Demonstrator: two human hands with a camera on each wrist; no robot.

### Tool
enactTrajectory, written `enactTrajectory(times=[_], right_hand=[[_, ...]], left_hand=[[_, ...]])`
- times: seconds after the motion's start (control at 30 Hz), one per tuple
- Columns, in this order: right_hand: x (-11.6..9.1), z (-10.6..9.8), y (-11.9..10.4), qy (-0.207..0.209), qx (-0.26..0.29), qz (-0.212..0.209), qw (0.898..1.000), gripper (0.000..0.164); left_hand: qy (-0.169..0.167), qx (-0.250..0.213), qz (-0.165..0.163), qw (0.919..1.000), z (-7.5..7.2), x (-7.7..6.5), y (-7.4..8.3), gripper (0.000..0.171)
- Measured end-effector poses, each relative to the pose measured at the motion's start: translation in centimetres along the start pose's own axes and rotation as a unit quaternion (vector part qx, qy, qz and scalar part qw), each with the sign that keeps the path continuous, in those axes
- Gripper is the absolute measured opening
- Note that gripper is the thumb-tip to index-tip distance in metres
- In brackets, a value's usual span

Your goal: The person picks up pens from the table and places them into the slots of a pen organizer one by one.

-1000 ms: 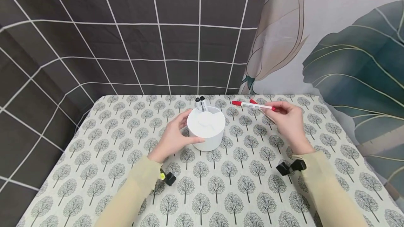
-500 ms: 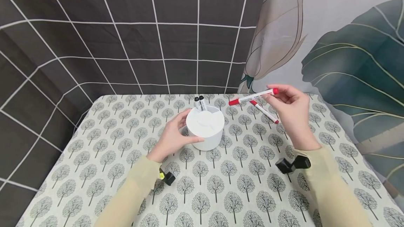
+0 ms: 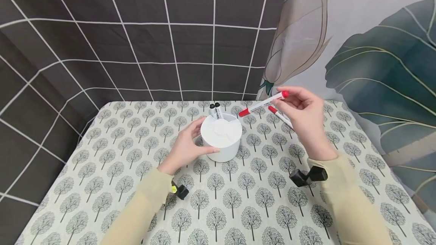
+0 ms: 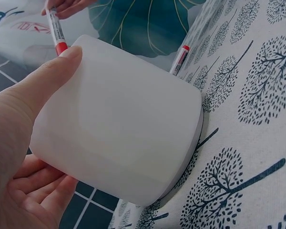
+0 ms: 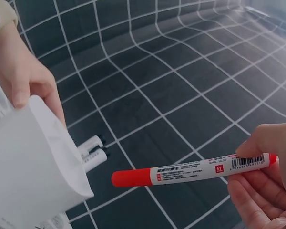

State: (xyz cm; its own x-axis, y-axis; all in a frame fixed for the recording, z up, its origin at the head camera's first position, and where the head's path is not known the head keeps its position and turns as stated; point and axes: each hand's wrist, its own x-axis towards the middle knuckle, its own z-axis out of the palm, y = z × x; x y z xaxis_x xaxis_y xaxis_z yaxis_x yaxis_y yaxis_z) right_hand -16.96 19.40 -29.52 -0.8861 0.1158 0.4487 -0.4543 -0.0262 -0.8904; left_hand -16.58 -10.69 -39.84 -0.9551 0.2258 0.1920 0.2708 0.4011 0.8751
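Observation:
A round white pen holder [image 3: 223, 150] with inner dividers stands on the table, and my left hand [image 3: 187, 144] grips its left side, thumb in front and fingers behind. Two black-ended white markers [image 3: 216, 111] lean together in its back compartment. Between thumb and fingers my right hand [image 3: 303, 118] pinches a red-capped marker [image 3: 262, 104] by its rear end. That marker slants in the air, its red cap down and left, just right of the holder's rim. A second red marker [image 3: 281, 117] lies on the table behind, partly covered by the right hand.
The cloth [image 3: 218, 199] under everything has a grey tree print. A dark curtain [image 3: 190, 44] with white grid lines hangs behind the table, and a curtain with large leaves [image 3: 385, 67] is at the right. Each wrist carries a small black camera [image 3: 308, 176].
My right hand has lifted the red marker off the table area, tilted its cap downward and brought it left toward the holder. The left hand stays on the holder.

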Motion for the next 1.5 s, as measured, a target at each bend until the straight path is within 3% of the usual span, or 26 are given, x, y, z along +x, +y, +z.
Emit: enactTrajectory(times=[0.17, 0.4, 0.53, 0.63, 0.77, 0.93, 1.17, 1.3, 1.5], right_hand=[[0.1, 0.9, 0.2, -0.036, -0.001, 0.011, 0.999, 0.034], [-0.5, 2.6, 0.7, -0.084, -0.097, 0.058, 0.99, 0.033], [-1.0, 3.8, 0.8, -0.114, -0.112, 0.065, 0.985, 0.031], [-1.2, 4.3, 1.3, -0.123, -0.112, 0.063, 0.984, 0.03], [-1.2, 4.7, 1.9, -0.128, -0.113, 0.065, 0.983, 0.03], [-1.4, 5.1, 2.6, -0.145, -0.132, 0.077, 0.977, 0.029], [-1.3, 4.1, 4.3, -0.136, -0.107, 0.091, 0.981, 0.036], [-1.1, 2.9, 4.8, -0.113, -0.109, 0.084, 0.984, 0.038], [-1.0, 0.6, 3.9, -0.085, -0.127, 0.096, 0.984, 0.041]], left_hand=[[0.002, 0.001, 0.002, 1.0, 0.0, 0.1, -0.1, 0.111], [-0.001, -0.002, -0.002, 1.0, 0.0, 0.1, -0.2, 0.109], [-0.005, -0.006, -0.002, 1.0, -0.1, -0.2, 0.6, 0.106], [-0.007, -0.008, -0.006, 0.9999, -0.4, -0.6, 2.3, 0.102], [-0.005, -0.013, -0.01, 0.9998, -0.6, -0.9, 3.3, 0.1], [-0.004, -0.004, -0.01, 0.9999, -0.1, -0.3, 1.0, 0.106], [0.0, -0.003, 0.004, 1.0, 0.1, 0.1, -0.3, 0.11], [0.001, -0.001, 0.003, 1.0, 0.1, 0.1, -0.3, 0.11], [-0.005, -0.003, -0.006, 1.0, 0.0, -0.1, 0.4, 0.108]])
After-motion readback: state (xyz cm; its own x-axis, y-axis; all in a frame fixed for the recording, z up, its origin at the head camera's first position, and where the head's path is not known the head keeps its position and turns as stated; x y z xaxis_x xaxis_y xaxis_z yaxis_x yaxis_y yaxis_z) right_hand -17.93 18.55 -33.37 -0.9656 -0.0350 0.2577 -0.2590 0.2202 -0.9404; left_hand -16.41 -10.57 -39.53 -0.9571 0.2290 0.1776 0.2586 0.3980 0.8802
